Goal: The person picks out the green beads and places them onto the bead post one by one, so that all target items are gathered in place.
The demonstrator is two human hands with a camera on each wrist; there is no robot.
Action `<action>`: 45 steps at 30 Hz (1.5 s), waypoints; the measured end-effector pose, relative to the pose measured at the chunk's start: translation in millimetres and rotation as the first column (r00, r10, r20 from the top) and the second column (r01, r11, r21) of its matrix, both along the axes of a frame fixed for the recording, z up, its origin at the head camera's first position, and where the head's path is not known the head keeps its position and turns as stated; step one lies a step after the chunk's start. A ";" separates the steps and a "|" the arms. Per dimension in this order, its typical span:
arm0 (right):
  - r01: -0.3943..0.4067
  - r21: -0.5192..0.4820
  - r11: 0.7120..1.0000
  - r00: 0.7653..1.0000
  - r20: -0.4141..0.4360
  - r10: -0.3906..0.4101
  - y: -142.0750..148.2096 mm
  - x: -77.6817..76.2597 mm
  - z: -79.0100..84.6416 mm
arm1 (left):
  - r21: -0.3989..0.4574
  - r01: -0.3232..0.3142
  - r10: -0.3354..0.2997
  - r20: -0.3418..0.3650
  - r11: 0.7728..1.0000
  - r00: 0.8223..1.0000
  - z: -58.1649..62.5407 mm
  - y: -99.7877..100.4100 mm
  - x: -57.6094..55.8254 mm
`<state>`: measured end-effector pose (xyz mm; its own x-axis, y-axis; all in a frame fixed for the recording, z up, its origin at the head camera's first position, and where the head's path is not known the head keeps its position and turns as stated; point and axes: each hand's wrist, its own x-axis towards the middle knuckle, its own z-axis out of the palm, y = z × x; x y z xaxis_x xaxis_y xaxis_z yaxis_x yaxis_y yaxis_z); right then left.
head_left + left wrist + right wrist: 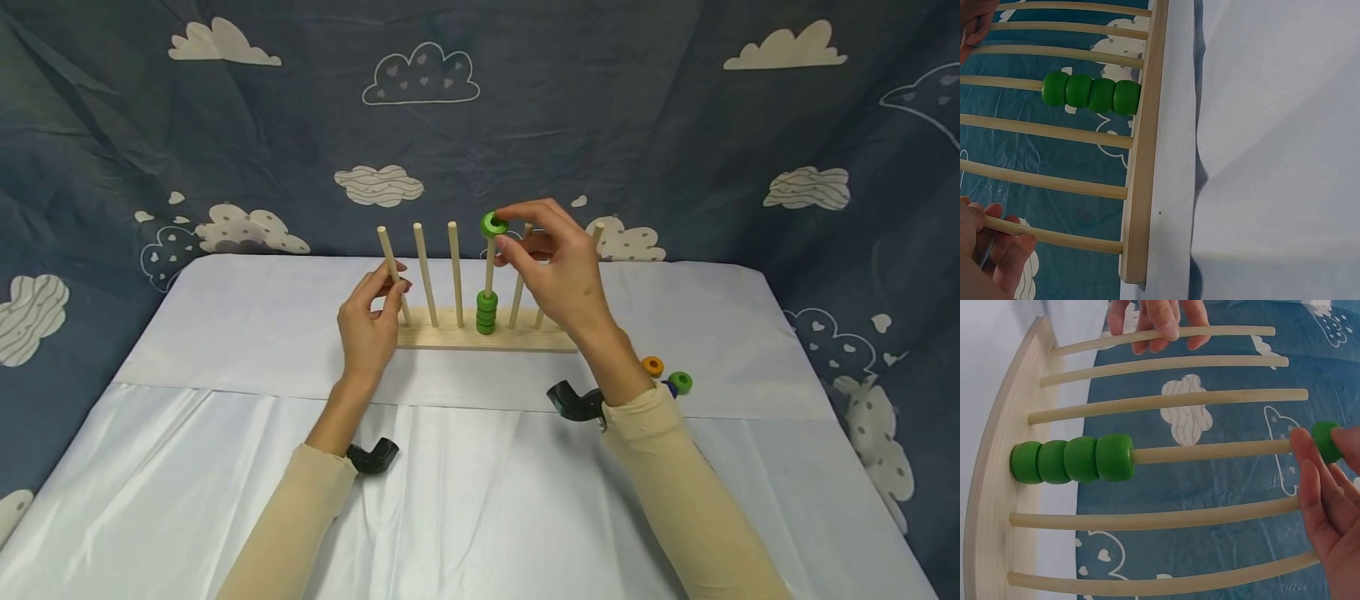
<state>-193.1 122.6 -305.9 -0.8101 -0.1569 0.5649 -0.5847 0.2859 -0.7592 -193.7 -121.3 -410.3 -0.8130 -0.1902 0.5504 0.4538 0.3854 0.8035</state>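
A wooden rack with a long base (442,337) and several upright pegs stands on the table. My left hand (369,329) holds the leftmost peg (1072,240) between thumb and fingers. With thumb and fingertips, my right hand (566,271) pinches a green bead (492,225) at the top of the middle peg (1210,452). Lower on that same peg, several green beads (486,314) sit stacked against the base. The other pegs in view carry no beads. In the right wrist view, the pinched green bead (1327,441) is partly covered by the fingers.
Right of the rack, an orange bead (652,366), a green bead (681,382) and a dark blue bead (670,388) lie on the white cloth (465,483); the right forearm partly hides the blue one. A dark curtain with clouds (570,108) hangs behind the table.
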 end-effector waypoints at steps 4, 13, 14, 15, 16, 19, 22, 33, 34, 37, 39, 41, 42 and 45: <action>0.006 0.011 1.000 1.000 -0.004 -0.006 1.0 1.0 0.1 | -0.002 -0.001 0.001 0.001 1.000 1.000 0.3 0.0 -0.1; 0.014 0.056 0.998 1.000 0.023 -0.015 4.0 3.4 -2.4 | 0.009 -0.005 0.005 -0.004 1.000 1.000 -1.0 -0.3 0.8; 0.014 0.059 0.998 1.000 0.021 -0.015 4.4 3.4 -2.6 | 0.010 -0.002 0.002 -0.004 1.000 1.000 -1.0 -0.3 0.8; 0.014 0.061 0.998 1.000 0.019 -0.015 4.7 3.6 -2.8 | 0.011 0.002 -0.002 -0.004 1.000 1.000 -1.1 -0.1 0.6; 0.014 0.064 0.998 1.000 0.017 -0.015 4.9 3.7 -2.9 | 0.011 0.004 -0.004 -0.003 1.000 1.000 -1.1 -0.1 0.5; 0.012 0.067 0.998 1.000 0.018 -0.014 5.4 4.2 -2.6 | 0.015 0.013 -0.013 0.005 1.000 1.000 -1.2 -0.5 0.6; 0.007 0.069 0.998 1.000 0.029 -0.009 5.6 4.7 -2.0 | 0.018 0.013 -0.013 0.009 1.000 1.000 -0.8 -0.7 1.0; -0.004 0.065 0.998 1.000 0.008 0.004 10.4 5.5 -4.5 | 0.023 0.016 -0.016 -0.006 1.000 1.000 -1.0 -0.6 0.3; -0.004 0.062 0.998 1.000 0.002 0.004 11.2 6.2 -4.6 | 0.023 0.016 -0.016 -0.008 1.000 1.000 -1.0 -0.5 0.1; -0.009 0.047 0.999 1.000 -0.011 0.009 13.6 8.6 -4.5 | 0.020 0.014 -0.014 -0.006 1.000 1.000 -1.2 -0.5 -0.1; -0.015 0.029 0.999 1.000 -0.022 0.016 15.3 10.5 -4.2 | 0.018 0.013 -0.013 -0.005 1.000 1.000 -1.4 -0.4 -0.1; -0.022 0.007 1.000 0.999 -0.034 0.022 17.1 12.0 -4.6 | 0.013 0.011 -0.011 -0.001 1.000 1.000 -1.0 -0.5 0.3; -0.023 -0.003 1.000 0.999 -0.037 0.023 18.1 12.7 -4.9 | 0.012 0.010 -0.010 0.002 1.000 1.000 -1.0 -0.6 0.5; -0.023 -0.024 0.999 0.999 -0.039 0.022 22.1 15.1 -6.9 | 0.014 0.006 -0.007 0.005 1.000 1.000 -0.9 -0.9 0.8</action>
<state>-178.0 144.7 -312.8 -0.7841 -0.1608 0.5994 -0.6197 0.2540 -0.7426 -192.9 -122.2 -411.1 -0.8169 -0.1927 0.5436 0.4522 0.3711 0.8111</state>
